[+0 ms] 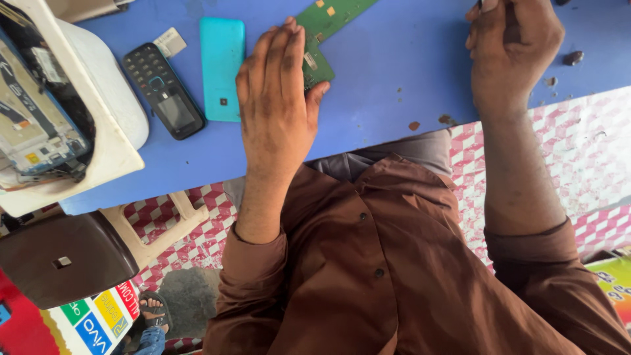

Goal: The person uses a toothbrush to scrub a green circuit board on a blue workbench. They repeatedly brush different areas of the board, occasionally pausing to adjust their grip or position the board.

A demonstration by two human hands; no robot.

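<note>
Blue plastic covers the desk (394,72) seen from the head camera, and a green circuit board (322,26) lies on it near the far edge. At the bottom left corner of the view a white sign (98,315) slants upward, carrying small blocks of green, yellow, red and blue; at the right edge a green and yellow printed corner (614,276) just shows. A teal phone back cover (222,66) lies flat beside a black keypad phone (163,89), with a small pale card (171,41) just above the phone. To the left a white tray (112,138) holds an opened phone body (33,112) with its insides showing. The left hand (276,98) lies flat, fingers straight and close together, its fingertips and palm pressing down on the near end of the circuit board. The right hand (513,46) is curled into a loose fist at the top edge of the view; something dark seems pinched in it, but I cannot tell what. A few dark specks (573,58) lie just to its right.
</note>
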